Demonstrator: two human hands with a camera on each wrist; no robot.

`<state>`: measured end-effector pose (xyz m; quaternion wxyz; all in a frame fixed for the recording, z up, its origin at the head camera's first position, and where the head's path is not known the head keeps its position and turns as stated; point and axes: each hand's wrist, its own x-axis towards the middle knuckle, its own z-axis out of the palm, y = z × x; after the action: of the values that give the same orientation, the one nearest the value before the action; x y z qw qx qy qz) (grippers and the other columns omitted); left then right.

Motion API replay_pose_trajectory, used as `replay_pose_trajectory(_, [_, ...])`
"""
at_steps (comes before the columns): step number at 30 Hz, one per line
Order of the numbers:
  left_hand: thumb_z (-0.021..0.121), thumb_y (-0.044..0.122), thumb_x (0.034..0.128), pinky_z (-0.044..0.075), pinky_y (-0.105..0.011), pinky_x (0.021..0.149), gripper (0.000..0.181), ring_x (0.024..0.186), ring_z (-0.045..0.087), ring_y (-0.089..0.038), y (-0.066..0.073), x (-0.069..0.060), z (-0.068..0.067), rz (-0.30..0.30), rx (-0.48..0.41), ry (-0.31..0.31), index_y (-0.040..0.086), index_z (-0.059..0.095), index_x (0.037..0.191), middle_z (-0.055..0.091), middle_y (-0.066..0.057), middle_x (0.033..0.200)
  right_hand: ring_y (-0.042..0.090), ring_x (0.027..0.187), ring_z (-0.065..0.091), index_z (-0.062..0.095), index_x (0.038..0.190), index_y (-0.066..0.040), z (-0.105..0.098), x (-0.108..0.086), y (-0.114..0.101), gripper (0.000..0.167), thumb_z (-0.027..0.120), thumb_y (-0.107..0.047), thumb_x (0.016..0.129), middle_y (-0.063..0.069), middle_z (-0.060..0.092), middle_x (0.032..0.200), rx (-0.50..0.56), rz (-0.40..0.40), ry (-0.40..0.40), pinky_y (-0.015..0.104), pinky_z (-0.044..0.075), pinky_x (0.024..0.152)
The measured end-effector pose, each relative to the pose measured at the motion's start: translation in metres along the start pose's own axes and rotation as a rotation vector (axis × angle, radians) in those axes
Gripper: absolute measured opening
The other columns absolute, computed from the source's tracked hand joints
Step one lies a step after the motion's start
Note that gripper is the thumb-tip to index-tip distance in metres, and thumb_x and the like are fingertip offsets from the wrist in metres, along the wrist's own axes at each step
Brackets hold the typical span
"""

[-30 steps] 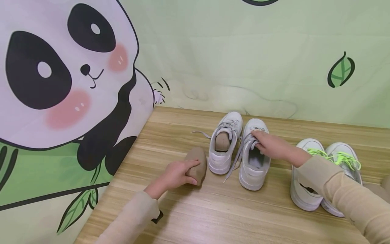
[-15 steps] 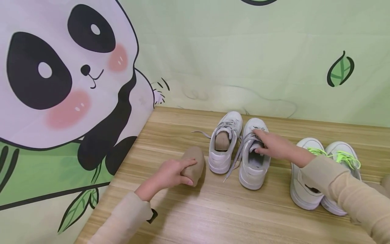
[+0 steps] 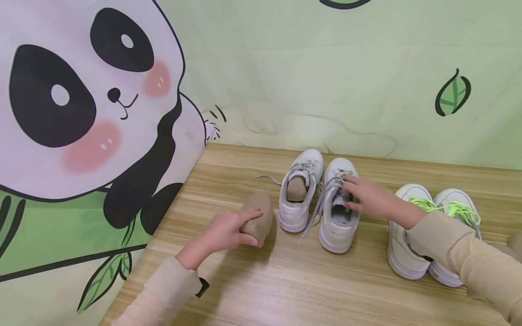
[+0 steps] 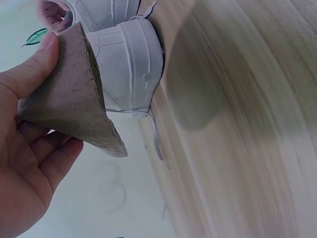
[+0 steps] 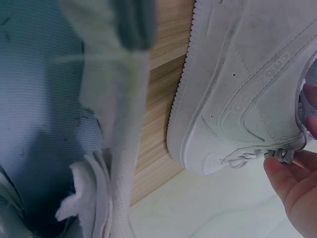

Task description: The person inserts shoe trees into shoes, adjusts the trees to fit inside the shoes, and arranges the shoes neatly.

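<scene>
My left hand (image 3: 225, 230) grips a brown moulded-pulp shoe insert (image 3: 261, 217) between thumb and fingers, left of the pair of white sneakers. The left wrist view shows the insert (image 4: 69, 89) raised off the wood, its rough edge facing the sneakers. The nearer sneaker (image 3: 294, 217) has a similar insert (image 3: 297, 189) in its opening. At the other sneaker (image 3: 337, 236), my right hand (image 3: 371, 197) pinches the laced tongue area. In the right wrist view, the right hand's thumb is at the grey laces (image 5: 280, 155) and its fingers reach into the opening. That sneaker's inside looks hollow.
A second pair of white sneakers (image 3: 408, 267) with neon-green laces stands to the right, partly under my right sleeve. Another brown shape (image 3: 515, 244) shows at the right edge. Behind the wooden surface (image 3: 285, 290) hangs a green panda-print backdrop (image 3: 285, 81).
My left hand has shifted slightly left with the insert. My right hand's fingers have moved a little rightward at the sneaker's opening, and more of its tongue shows.
</scene>
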<state>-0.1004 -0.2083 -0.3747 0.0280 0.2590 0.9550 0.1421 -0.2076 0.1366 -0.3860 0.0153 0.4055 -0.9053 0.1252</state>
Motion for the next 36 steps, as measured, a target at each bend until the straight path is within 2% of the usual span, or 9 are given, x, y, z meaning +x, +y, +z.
replay_pose_trajectory(2, [0.072, 0.040, 0.0657, 0.044, -0.039, 0.084, 0.069, 0.103, 0.058, -0.024, 0.001, 0.000, -0.001, -0.005, -0.003, 0.000, 0.012, 0.050, 0.126, 0.056, -0.005, 0.122, 0.040, 0.100, 0.054, 0.054, 0.074, -0.012, -0.001, -0.001, -0.001, 0.015, 0.068, -0.018, 0.075, 0.026, 0.048, 0.122, -0.029, -0.005, -0.007, 0.041, 0.046, 0.070])
replay_pose_trajectory(5, [0.072, 0.040, 0.0662, 0.045, -0.039, 0.084, 0.069, 0.102, 0.058, -0.024, 0.002, 0.000, -0.003, 0.001, 0.004, 0.005, 0.013, 0.050, 0.126, 0.056, -0.005, 0.122, 0.042, 0.104, 0.051, 0.058, 0.079, -0.012, -0.001, -0.001, -0.003, 0.016, 0.069, -0.023, 0.075, 0.028, 0.046, 0.124, -0.067, 0.004, -0.021, 0.045, 0.046, 0.075])
replay_pose_trajectory(9, [0.072, 0.040, 0.0664, 0.045, -0.038, 0.084, 0.069, 0.101, 0.059, -0.023, 0.004, 0.000, -0.005, 0.024, 0.016, 0.024, 0.013, 0.050, 0.126, 0.055, -0.004, 0.123, 0.041, 0.105, 0.051, 0.058, 0.086, -0.008, 0.003, -0.001, -0.005, 0.028, 0.070, -0.029, 0.072, 0.028, 0.047, 0.122, -0.122, 0.014, -0.023, 0.047, 0.045, 0.079])
replay_pose_trajectory(14, [0.071, 0.041, 0.0663, 0.045, -0.038, 0.083, 0.069, 0.103, 0.058, -0.022, 0.009, -0.001, -0.007, 0.047, 0.026, 0.041, 0.012, 0.051, 0.125, 0.054, -0.004, 0.125, 0.039, 0.105, 0.050, 0.056, 0.090, -0.003, 0.009, 0.000, -0.006, 0.039, 0.071, -0.033, 0.070, 0.027, 0.047, 0.121, -0.168, 0.031, -0.017, 0.047, 0.046, 0.077])
replay_pose_trajectory(20, [0.070, 0.042, 0.0672, 0.044, -0.038, 0.086, 0.069, 0.106, 0.056, -0.022, 0.015, 0.000, -0.011, 0.076, 0.022, 0.043, 0.012, 0.050, 0.126, 0.051, -0.004, 0.128, 0.040, 0.105, 0.049, 0.055, 0.094, -0.001, 0.013, 0.002, -0.009, 0.045, 0.072, -0.035, 0.069, 0.027, 0.046, 0.120, -0.214, 0.075, -0.022, 0.046, 0.048, 0.066])
replay_pose_trajectory(25, [0.070, 0.042, 0.0677, 0.044, -0.039, 0.087, 0.069, 0.108, 0.055, -0.021, 0.019, 0.000, -0.013, 0.087, 0.030, 0.039, 0.011, 0.050, 0.126, 0.051, -0.004, 0.128, 0.036, 0.096, 0.052, 0.056, 0.091, 0.000, 0.015, 0.006, -0.010, 0.043, 0.074, -0.030, 0.067, 0.024, 0.049, 0.113, -0.251, 0.088, -0.007, 0.042, 0.048, 0.057])
replay_pose_trajectory(29, [0.070, 0.042, 0.0675, 0.043, -0.039, 0.088, 0.069, 0.111, 0.053, -0.021, 0.019, -0.001, -0.014, 0.090, 0.035, 0.040, 0.011, 0.050, 0.126, 0.051, -0.004, 0.128, 0.035, 0.089, 0.052, 0.057, 0.086, 0.001, 0.018, 0.007, -0.010, 0.034, 0.073, -0.021, 0.066, 0.023, 0.050, 0.105, -0.275, 0.075, 0.012, 0.042, 0.047, 0.054])
replay_pose_trajectory(36, [0.070, 0.041, 0.0675, 0.043, -0.040, 0.088, 0.068, 0.112, 0.053, -0.020, 0.021, -0.004, -0.018, 0.090, 0.039, 0.050, 0.012, 0.050, 0.126, 0.051, -0.004, 0.128, 0.035, 0.086, 0.052, 0.058, 0.084, -0.001, 0.017, 0.008, -0.011, 0.022, 0.067, -0.010, 0.067, 0.022, 0.051, 0.101, -0.276, 0.052, 0.030, 0.041, 0.046, 0.051])
